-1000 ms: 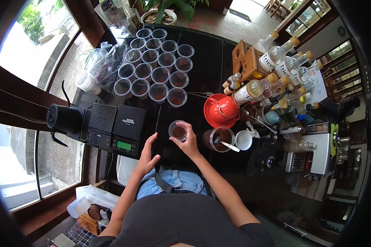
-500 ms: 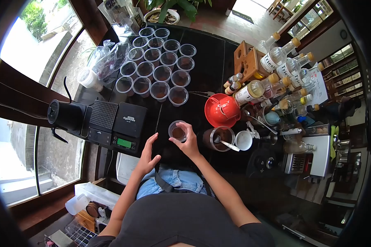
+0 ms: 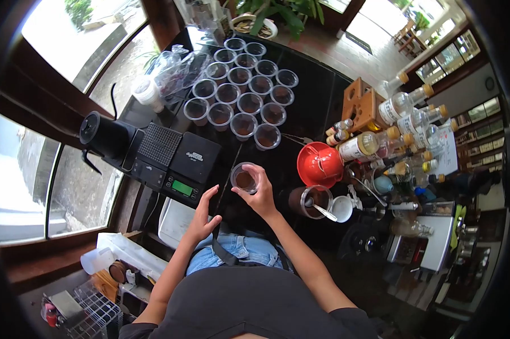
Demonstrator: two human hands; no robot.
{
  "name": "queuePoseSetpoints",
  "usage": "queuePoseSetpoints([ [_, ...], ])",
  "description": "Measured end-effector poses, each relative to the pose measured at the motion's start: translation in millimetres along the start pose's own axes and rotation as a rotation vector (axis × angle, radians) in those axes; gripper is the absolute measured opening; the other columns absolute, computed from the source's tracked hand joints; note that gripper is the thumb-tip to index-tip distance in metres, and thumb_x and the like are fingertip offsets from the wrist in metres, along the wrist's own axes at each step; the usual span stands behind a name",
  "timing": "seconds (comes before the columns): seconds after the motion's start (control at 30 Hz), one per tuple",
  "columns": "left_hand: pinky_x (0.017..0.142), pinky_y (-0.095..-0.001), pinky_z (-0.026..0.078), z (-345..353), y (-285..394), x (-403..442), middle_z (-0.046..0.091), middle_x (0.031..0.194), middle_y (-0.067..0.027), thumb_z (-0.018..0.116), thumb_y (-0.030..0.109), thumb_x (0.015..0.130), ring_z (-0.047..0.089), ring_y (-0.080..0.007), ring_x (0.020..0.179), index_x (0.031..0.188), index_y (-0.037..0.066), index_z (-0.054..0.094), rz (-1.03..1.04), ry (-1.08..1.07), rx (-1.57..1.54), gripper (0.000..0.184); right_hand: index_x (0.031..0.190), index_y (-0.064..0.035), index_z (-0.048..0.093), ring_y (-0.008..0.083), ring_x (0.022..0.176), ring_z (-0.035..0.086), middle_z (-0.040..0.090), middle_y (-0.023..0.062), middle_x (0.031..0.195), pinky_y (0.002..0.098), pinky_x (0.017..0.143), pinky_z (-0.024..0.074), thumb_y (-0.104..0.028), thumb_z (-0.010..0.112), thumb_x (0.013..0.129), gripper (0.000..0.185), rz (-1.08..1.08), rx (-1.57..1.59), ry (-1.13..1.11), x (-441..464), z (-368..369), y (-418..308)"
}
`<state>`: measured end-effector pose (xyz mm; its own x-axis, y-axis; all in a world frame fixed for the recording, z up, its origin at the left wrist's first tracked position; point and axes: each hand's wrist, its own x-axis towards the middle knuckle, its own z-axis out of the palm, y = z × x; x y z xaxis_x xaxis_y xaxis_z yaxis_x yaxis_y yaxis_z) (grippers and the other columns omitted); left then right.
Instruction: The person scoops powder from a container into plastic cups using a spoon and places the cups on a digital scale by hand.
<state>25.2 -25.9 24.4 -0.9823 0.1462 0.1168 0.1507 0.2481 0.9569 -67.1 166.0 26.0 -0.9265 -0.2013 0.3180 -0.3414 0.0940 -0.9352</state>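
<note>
My right hand (image 3: 259, 195) has its thumb and fingers curled round a clear plastic cup (image 3: 243, 179) with brown powder in the bottom. The cup is upright, over the black table near its front edge. To its left, my left hand (image 3: 203, 219) is held with fingers stretched and thumb apart, touching nothing. Right of the cup stands an open clear jar (image 3: 301, 205) of dark brown powder, with a spoon (image 3: 325, 212) leaning in it. Beyond my hands, several similar cups (image 3: 244, 125) stand in rows, brown contents low inside.
A black scale (image 3: 191, 161) with a green display and a black kettle (image 3: 103, 135) are at the left. On the right are a red cup and saucer (image 3: 317, 164), a white lid (image 3: 341, 208), a wooden rack (image 3: 359, 105) and several bottles (image 3: 359, 146). Stacked cups (image 3: 147, 91) sit by plastic bags.
The camera view has turned, so the table and its objects appear shifted to the right and slightly tilted. My right hand keeps its grip on the cup, and my left hand stays open.
</note>
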Motion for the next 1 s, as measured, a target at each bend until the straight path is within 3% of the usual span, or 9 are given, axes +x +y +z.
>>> queuePoseSetpoints([
  [0.17, 0.103, -0.0395, 0.037, -12.7, -2.7, -22.4, 0.053, 0.133, -0.0172, 0.058, 0.047, 0.088, 0.051, -0.0301, 0.124, 0.136, -0.001, 0.043, 0.009, 0.255, 0.066, 0.070, 0.124, 0.0002, 0.048, 0.0291, 0.114, 0.058, 0.052, 0.0158, 0.117, 0.0350, 0.098, 0.0482, -0.008, 0.084, 0.070, 0.065, -0.129, -0.013, -0.158, 54.1, 39.1, -22.0],
  [0.47, 0.097, -0.0408, 0.042, -40.3, -10.8, -86.3, 0.058, 0.127, -0.0160, 0.055, 0.047, 0.090, 0.057, -0.0287, 0.116, 0.135, 0.002, 0.044, -0.114, 0.631, 0.170, 0.064, 0.123, 0.0013, 0.049, 0.0281, 0.113, 0.060, 0.056, 0.0166, 0.116, 0.0361, 0.100, 0.0475, -0.007, 0.083, 0.071, 0.062, -0.145, 0.060, -0.276, 100.5, 115.3, 8.4],
  [0.53, 0.095, -0.0383, 0.044, -43.0, -11.9, -98.6, 0.059, 0.126, -0.0160, 0.050, 0.058, 0.091, 0.059, -0.0273, 0.115, 0.135, 0.001, 0.046, -0.152, 0.696, 0.234, 0.071, 0.122, 0.0015, 0.050, 0.0283, 0.113, 0.060, 0.056, 0.0170, 0.116, 0.0363, 0.100, 0.0475, -0.007, 0.083, 0.071, 0.061, -0.141, 0.051, -0.298, 102.4, 120.4, 12.1],
  [0.6, 0.094, -0.0375, 0.044, -44.9, -13.1, -108.6, 0.059, 0.126, -0.0158, 0.050, 0.058, 0.092, 0.059, -0.0271, 0.114, 0.135, 0.002, 0.046, -0.169, 0.733, 0.248, 0.071, 0.123, 0.0017, 0.049, 0.0234, 0.115, 0.058, 0.057, 0.0152, 0.118, 0.0348, 0.104, 0.0447, -0.007, 0.084, 0.073, 0.062, -0.119, 0.013, -0.310, 102.5, 123.4, 14.7],
  [1.0, 0.093, -0.0379, 0.045, -53.5, -16.3, -115.2, 0.058, 0.126, -0.0158, 0.049, 0.062, 0.091, 0.060, -0.0270, 0.113, 0.134, 0.002, 0.046, -0.199, 0.768, 0.250, 0.074, 0.122, 0.0025, 0.049, 0.0233, 0.114, 0.058, 0.057, 0.0154, 0.118, 0.0343, 0.104, 0.0443, -0.007, 0.084, 0.072, 0.062, -0.101, -0.008, -0.308, 96.6, 127.2, 23.0],
])
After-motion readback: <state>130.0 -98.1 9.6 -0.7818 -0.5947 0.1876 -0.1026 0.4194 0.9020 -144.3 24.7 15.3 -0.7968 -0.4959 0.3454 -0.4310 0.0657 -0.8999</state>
